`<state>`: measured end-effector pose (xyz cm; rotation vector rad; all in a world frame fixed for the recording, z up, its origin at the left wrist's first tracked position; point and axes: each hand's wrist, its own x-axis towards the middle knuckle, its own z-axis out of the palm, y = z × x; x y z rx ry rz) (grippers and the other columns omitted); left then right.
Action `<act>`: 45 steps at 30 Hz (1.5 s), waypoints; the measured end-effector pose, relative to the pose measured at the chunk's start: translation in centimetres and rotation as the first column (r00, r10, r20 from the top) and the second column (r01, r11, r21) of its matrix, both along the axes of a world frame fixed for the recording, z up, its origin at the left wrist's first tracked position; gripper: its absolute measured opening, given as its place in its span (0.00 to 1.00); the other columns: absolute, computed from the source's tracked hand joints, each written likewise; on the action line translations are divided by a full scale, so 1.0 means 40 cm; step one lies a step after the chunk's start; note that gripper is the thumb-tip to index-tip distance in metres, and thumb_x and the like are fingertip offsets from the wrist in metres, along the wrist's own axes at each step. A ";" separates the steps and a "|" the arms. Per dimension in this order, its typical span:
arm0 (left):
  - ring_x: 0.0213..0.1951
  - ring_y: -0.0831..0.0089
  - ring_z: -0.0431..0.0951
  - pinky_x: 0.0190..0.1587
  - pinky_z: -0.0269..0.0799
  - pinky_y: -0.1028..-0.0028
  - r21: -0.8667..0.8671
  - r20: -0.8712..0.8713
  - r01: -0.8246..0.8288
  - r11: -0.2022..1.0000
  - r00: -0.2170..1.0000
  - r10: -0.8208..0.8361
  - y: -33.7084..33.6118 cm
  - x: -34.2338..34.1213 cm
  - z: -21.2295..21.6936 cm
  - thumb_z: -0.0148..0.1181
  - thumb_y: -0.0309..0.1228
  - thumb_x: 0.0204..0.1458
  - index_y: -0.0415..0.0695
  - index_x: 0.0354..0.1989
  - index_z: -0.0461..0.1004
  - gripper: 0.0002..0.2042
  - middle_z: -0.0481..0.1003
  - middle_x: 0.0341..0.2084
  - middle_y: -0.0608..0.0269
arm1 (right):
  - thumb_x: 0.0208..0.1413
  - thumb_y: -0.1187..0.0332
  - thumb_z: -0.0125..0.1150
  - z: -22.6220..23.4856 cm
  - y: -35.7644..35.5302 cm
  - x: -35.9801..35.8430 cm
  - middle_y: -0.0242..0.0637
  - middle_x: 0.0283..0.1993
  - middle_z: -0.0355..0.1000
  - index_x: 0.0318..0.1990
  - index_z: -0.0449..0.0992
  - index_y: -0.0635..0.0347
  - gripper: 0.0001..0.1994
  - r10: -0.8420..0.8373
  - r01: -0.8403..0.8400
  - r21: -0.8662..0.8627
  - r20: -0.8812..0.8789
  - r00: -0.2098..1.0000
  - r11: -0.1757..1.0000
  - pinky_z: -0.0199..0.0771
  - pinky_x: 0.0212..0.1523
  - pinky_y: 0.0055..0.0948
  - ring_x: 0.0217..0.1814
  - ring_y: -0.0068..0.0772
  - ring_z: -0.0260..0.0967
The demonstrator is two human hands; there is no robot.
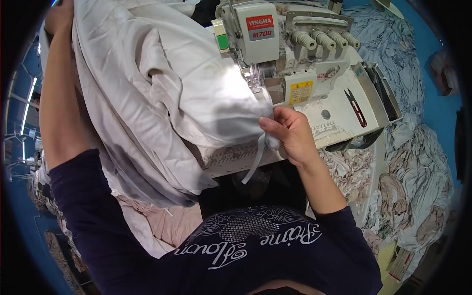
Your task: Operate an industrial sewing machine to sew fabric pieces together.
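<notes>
Reaching up at far left: our left hand [59,20] is against the edge of the white cloth [123,73]. Its fingers are mostly out of sight, so we can't tell how far closed they are or whether they grip.

The cloth drapes from there in loose folds, over the near edge of the surface [337,118] at left, and runs right to the presser foot [253,81] of the sewing machine [260,42]. One fold stands up mid-cloth.

Our right hand [294,135] is just near of the foot, thumb and forefinger closed on the cloth's right edge. A thin pale strip [253,161] hangs below that pinch.

Step in hand, our judgement: lining up that edge at the foot for a seam. Next move calls for edge flat and square to the foot, slack at left supported so its weight doesn't drag, and right fingertips clear of the needle area.

Further right on the surface: red-handled snips [356,109], pointing far, out of the cloth's way.
</notes>
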<state>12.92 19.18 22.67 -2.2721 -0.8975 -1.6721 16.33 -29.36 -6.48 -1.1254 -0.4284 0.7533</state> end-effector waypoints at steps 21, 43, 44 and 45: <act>0.37 0.67 0.72 0.38 0.70 0.70 -0.145 -0.516 0.877 0.459 0.328 -0.791 -0.811 -0.082 -0.630 0.59 0.24 0.35 0.47 0.44 0.74 0.21 0.70 0.37 0.66 | 0.59 0.64 0.52 -0.011 -0.001 -0.029 0.29 0.23 0.68 0.37 0.74 0.65 0.12 -0.184 0.177 0.061 0.131 0.974 0.982 0.58 0.17 0.14 0.20 0.14 0.59; 0.44 0.62 0.74 0.45 0.73 0.70 -0.255 -0.581 0.879 0.404 0.195 -0.791 -0.777 -0.134 -0.600 0.55 0.20 0.37 0.36 0.43 0.72 0.19 0.70 0.44 0.54 | 0.54 0.64 0.61 -0.003 0.000 -0.026 0.27 0.18 0.66 0.28 0.72 0.63 0.11 -0.233 0.248 -0.056 0.193 0.953 0.967 0.56 0.16 0.13 0.14 0.13 0.58; 0.44 0.62 0.74 0.45 0.73 0.70 -0.258 -0.579 0.879 0.402 0.193 -0.793 -0.784 -0.138 -0.601 0.55 0.20 0.37 0.36 0.43 0.72 0.19 0.70 0.44 0.54 | 0.54 0.64 0.61 -0.006 0.000 -0.027 0.27 0.18 0.66 0.28 0.72 0.63 0.11 -0.234 0.249 -0.060 0.192 0.953 0.967 0.56 0.16 0.13 0.14 0.13 0.58; 0.46 0.62 0.74 0.45 0.73 0.69 -0.237 -0.593 0.862 0.447 0.237 -0.770 -0.798 -0.148 -0.596 0.56 0.20 0.36 0.37 0.43 0.73 0.19 0.71 0.44 0.56 | 0.54 0.64 0.61 -0.010 0.000 -0.028 0.27 0.17 0.66 0.28 0.72 0.63 0.11 -0.246 0.266 -0.065 0.219 0.944 0.962 0.56 0.16 0.13 0.14 0.13 0.58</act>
